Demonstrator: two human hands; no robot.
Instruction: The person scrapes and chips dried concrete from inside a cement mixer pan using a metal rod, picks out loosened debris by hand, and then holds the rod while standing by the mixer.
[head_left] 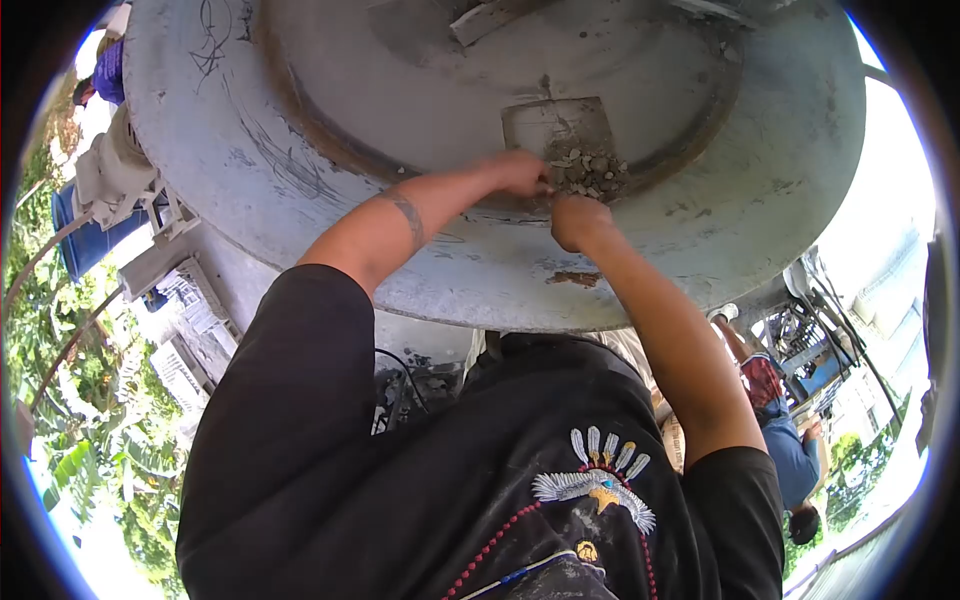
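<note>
Both hands reach into a wide, round metal pan [640,262] with a pale, scratched rim. My left hand [524,174] is closed, its fingertips pinched together at the left edge of a small heap of broken grey stones [590,174]. Just below and to the right, my right hand [580,222] is curled into a fist near the heap's lower edge, close to my left fingertips. Whatever lies between the fingers of either hand is too small or hidden to make out. Behind the stones, a square opening or recessed patch [560,122] marks the pan's floor.
Flat metal blades [490,20] cross the pan's far side. A blue container [90,235] and pale machinery parts [200,300] are at left. One person [785,440] is at the right, another [108,72] at the upper left. Cables [845,320] hang on the right.
</note>
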